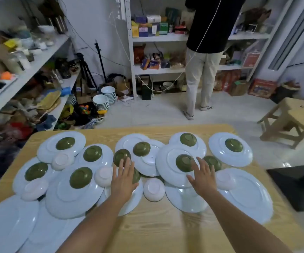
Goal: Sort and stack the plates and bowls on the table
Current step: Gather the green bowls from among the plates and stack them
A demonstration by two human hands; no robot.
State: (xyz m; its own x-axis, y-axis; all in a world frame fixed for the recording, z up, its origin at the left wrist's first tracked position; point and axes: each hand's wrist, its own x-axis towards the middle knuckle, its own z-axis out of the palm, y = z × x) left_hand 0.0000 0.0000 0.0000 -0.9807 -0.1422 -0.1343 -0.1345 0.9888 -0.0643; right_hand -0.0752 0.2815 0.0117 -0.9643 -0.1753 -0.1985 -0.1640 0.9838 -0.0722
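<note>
plates (pixel 238 194): pale blue-white | bowls (pixel 81 177): olive green, some white | table (pixel 156 225): light woodgrain

Left hand (pixel 123 181), right hand (pixel 203 179) bare; forearms (pixel 96 221) bare to frame edge.

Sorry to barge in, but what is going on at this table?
A person stretches both open hands over a wooden table strewn with white plates, overturned green bowls and small white bowls. The left hand is by one green bowl, the right hand by another on a plate. Nothing is sorted yet.
</note>
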